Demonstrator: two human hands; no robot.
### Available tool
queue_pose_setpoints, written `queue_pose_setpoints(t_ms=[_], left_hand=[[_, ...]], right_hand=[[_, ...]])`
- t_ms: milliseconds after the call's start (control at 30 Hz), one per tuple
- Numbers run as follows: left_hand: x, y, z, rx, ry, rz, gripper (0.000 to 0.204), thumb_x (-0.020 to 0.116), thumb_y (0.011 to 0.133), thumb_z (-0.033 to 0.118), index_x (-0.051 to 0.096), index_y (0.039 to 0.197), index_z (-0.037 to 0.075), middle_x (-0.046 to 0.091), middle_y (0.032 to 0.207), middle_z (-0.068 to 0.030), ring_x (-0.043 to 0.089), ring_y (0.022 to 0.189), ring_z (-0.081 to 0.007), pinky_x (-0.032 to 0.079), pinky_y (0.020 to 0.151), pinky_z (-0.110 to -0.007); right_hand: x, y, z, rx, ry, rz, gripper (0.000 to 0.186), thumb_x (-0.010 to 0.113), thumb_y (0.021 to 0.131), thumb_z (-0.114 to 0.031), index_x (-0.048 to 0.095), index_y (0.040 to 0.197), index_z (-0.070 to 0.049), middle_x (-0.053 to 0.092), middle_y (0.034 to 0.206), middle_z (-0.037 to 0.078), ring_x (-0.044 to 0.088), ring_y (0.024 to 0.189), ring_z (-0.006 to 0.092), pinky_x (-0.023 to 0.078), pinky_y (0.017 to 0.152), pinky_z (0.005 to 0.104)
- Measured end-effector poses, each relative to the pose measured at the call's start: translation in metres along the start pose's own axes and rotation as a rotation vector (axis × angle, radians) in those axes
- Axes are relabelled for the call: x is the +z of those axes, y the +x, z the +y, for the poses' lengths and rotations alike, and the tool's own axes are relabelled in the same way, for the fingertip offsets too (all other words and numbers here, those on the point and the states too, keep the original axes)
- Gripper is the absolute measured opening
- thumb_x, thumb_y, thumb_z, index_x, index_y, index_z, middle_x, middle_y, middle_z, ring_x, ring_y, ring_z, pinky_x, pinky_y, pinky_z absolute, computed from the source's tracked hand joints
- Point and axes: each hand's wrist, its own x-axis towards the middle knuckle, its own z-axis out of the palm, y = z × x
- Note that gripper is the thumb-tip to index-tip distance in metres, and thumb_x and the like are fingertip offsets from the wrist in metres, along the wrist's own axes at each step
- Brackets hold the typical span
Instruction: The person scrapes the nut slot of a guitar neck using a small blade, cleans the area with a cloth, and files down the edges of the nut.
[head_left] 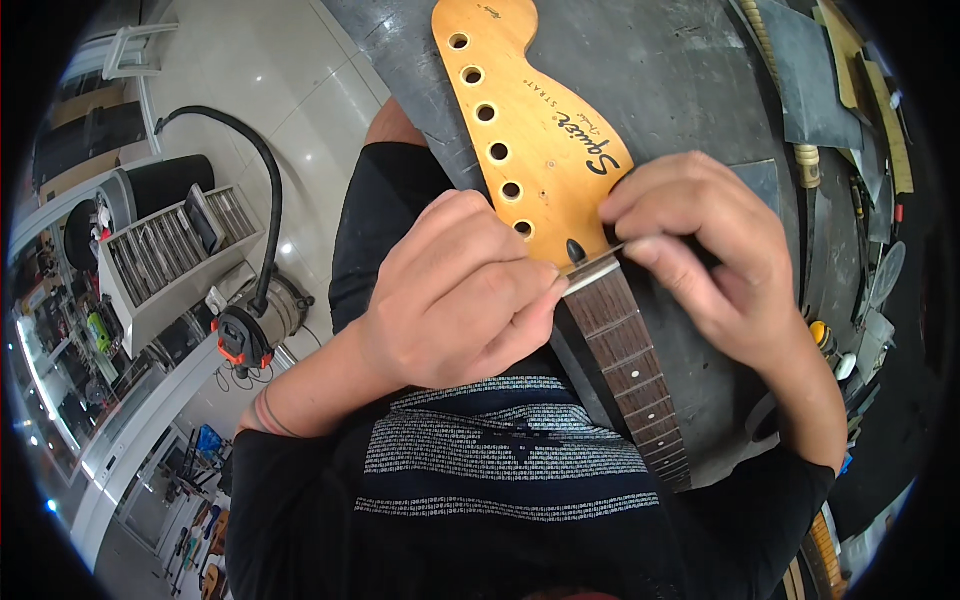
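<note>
A guitar neck lies on the dark bench, its amber wooden headstock [525,110] pointing away and its dark fretboard [623,352] running toward my body. Several empty tuner holes line the headstock's left edge. At the joint between headstock and fretboard sits a pale nut [594,279]. Just above the nut, a thin, narrow strip [606,258] spans between my hands; its exact kind is hard to make out. My left hand [455,290] is closed, pinching the strip's left end. On the other side, my right hand [705,235] pinches the right end between thumb and curled fingers.
The grey bench top [660,60] extends behind the neck. At right are flat sheets [815,85], a wooden-handled tool [808,165] and assorted small items. On the tiled floor [290,65] at left stand a vacuum cleaner [245,335] with a black hose and a slotted rack [165,250].
</note>
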Motion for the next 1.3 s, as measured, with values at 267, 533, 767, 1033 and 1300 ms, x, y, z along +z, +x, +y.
queue_pose_setpoints(t_ms=[267, 533, 767, 1033, 1300], left_hand=[[-0.006, -0.006, 0.001, -0.033, -0.013, 0.06, 0.023, 0.084, 0.085, -0.01, 0.072, 0.102, 0.001, 0.064, 0.082, -0.0087, 0.056, 0.067, -0.0256, 0.048, 0.065, -0.041], [-0.003, -0.004, -0.001, 0.042, -0.018, 0.099, 0.021, 0.084, 0.084, -0.009, 0.072, 0.1, 0.0, 0.065, 0.081, -0.0096, 0.057, 0.067, -0.0274, 0.049, 0.065, -0.042], [0.005, -0.002, -0.002, 0.09, -0.038, 0.115, 0.023, 0.087, 0.08, -0.008, 0.072, 0.096, -0.001, 0.061, 0.079, -0.0088, 0.059, 0.068, -0.0275, 0.057, 0.073, -0.045], [0.012, -0.009, -0.001, 0.068, -0.061, 0.094, 0.019, 0.087, 0.085, -0.005, 0.071, 0.095, -0.001, 0.059, 0.079, -0.0064, 0.057, 0.067, -0.0235, 0.068, 0.093, -0.056], [0.011, -0.009, -0.001, 0.079, -0.032, 0.046, 0.015, 0.087, 0.092, 0.001, 0.072, 0.095, -0.001, 0.058, 0.075, -0.0052, 0.056, 0.064, -0.0226, 0.068, 0.093, -0.056]], right_hand=[[0.025, -0.013, -0.047, 0.369, 0.464, 0.697, 0.038, 0.056, 0.118, -0.007, 0.057, 0.155, 0.001, 0.064, 0.15, 0.014, 0.067, 0.136, 0.0253, 0.05, 0.116, 0.0409], [0.051, -0.019, -0.015, 0.254, 0.431, 0.791, 0.034, 0.052, 0.119, -0.009, 0.057, 0.15, 0.002, 0.063, 0.145, 0.016, 0.062, 0.134, 0.0258, 0.049, 0.114, 0.0412], [-0.027, -0.038, 0.008, -0.209, -0.546, 0.427, 0.032, 0.072, 0.099, 0.005, 0.068, 0.131, -0.001, 0.071, 0.128, 0.021, 0.071, 0.12, 0.0314, 0.057, 0.104, 0.042], [0.016, -0.003, -0.016, -0.022, -0.02, 0.092, 0.033, 0.082, 0.098, -0.014, 0.073, 0.126, 0.001, 0.075, 0.129, 0.021, 0.072, 0.132, 0.0421, 0.055, 0.116, 0.0539], [0.028, -0.005, -0.003, -0.02, 0.025, 0.069, 0.022, 0.085, 0.091, -0.003, 0.074, 0.111, -0.003, 0.081, 0.118, 0.015, 0.077, 0.13, 0.0419, 0.06, 0.111, 0.0525]])
